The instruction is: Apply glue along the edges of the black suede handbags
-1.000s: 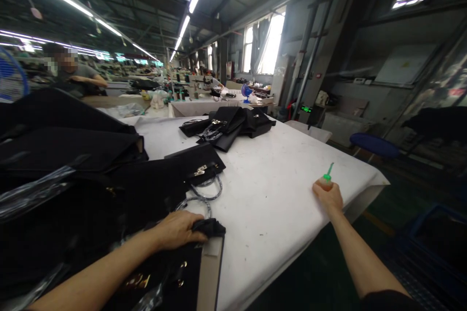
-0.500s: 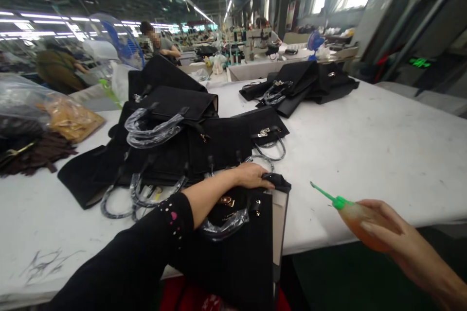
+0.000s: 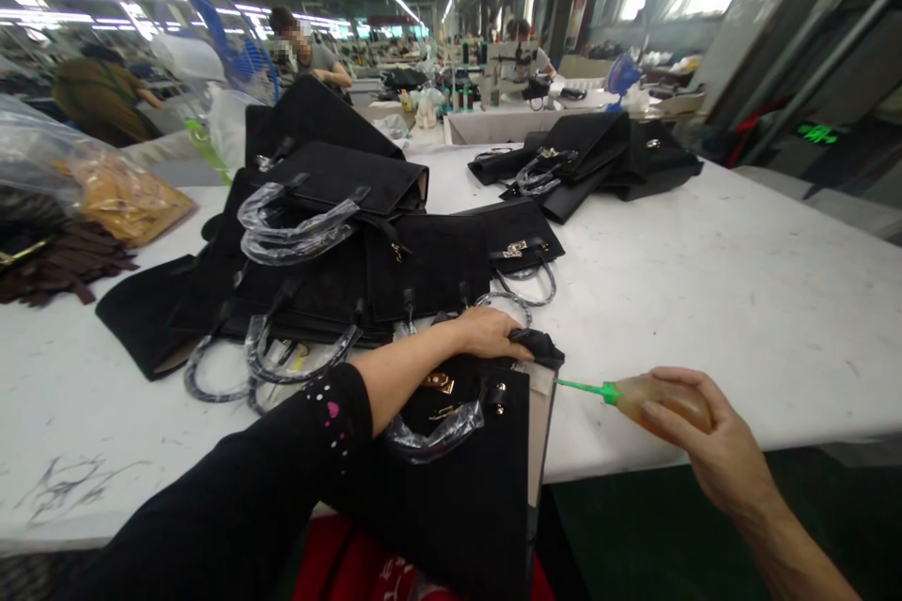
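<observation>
A black handbag (image 3: 451, 498) with gold hardware and a plastic-wrapped handle lies over the table's front edge. My left hand (image 3: 489, 334) is closed on the folded black edge at its top, fingertips partly hidden. Along the bag's right side a pale inner panel (image 3: 539, 423) shows. My right hand (image 3: 711, 423) is wrapped round a squeeze bottle (image 3: 669, 404) of amber liquid with a long green nozzle. The nozzle tip reaches the edge of the pale panel; whether it touches, I cannot tell.
Several black handbags (image 3: 429, 268) are piled beyond my left arm. More black bags (image 3: 592, 155) lie farther back on the white table (image 3: 761, 300). Plastic-bagged yellow pieces (image 3: 131, 207) and dark brown strips (image 3: 63, 263) sit at left. A fan (image 3: 232, 47) and other people are behind.
My right hand has brought the bottle leftward, turning it more level, and the nozzle tip has moved to the bag's side edge. My left hand keeps its hold.
</observation>
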Demonstrator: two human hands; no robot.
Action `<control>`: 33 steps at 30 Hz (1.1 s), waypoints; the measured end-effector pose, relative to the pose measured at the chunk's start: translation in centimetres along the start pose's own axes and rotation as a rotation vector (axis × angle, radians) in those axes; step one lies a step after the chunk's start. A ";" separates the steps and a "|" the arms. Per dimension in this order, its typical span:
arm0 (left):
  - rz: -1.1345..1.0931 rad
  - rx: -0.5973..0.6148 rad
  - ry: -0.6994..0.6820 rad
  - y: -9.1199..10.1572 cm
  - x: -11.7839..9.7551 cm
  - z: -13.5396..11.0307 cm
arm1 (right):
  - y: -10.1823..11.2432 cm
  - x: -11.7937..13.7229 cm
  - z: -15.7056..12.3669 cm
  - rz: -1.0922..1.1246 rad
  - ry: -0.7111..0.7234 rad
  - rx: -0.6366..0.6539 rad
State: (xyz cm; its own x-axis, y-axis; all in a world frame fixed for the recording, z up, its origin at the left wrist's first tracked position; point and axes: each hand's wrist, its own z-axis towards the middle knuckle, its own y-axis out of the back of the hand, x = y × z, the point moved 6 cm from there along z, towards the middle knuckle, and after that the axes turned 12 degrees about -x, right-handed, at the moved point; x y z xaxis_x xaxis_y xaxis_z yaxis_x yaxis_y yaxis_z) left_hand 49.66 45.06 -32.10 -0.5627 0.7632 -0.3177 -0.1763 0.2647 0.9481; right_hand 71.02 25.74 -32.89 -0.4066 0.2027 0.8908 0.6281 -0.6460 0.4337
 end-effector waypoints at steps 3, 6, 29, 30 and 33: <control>0.006 0.009 0.002 -0.1 0.0 0.0 | -0.2 1.4 0.4 -0.064 0.156 0.001; 0.006 0.000 -0.004 0.0 -0.1 -0.1 | -0.4 2.3 0.4 -0.058 0.271 -0.005; 0.049 -0.047 -0.041 -0.1 0.1 -0.2 | -1.6 3.0 -0.1 0.103 0.597 0.088; 0.048 -0.048 -0.042 -0.1 0.1 -0.3 | -1.6 3.0 0.0 0.103 0.599 0.098; 0.037 -0.053 -0.038 -0.1 0.2 -0.3 | -1.4 3.0 0.1 0.107 0.618 0.064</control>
State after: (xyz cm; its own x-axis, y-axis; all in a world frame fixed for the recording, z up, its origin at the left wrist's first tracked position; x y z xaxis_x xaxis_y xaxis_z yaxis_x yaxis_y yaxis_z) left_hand 49.31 45.00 -32.30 -0.5387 0.7939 -0.2820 -0.1994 0.2050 0.9582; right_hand 68.99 27.34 -30.79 -0.6357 -0.3361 0.6950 0.7173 -0.5899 0.3708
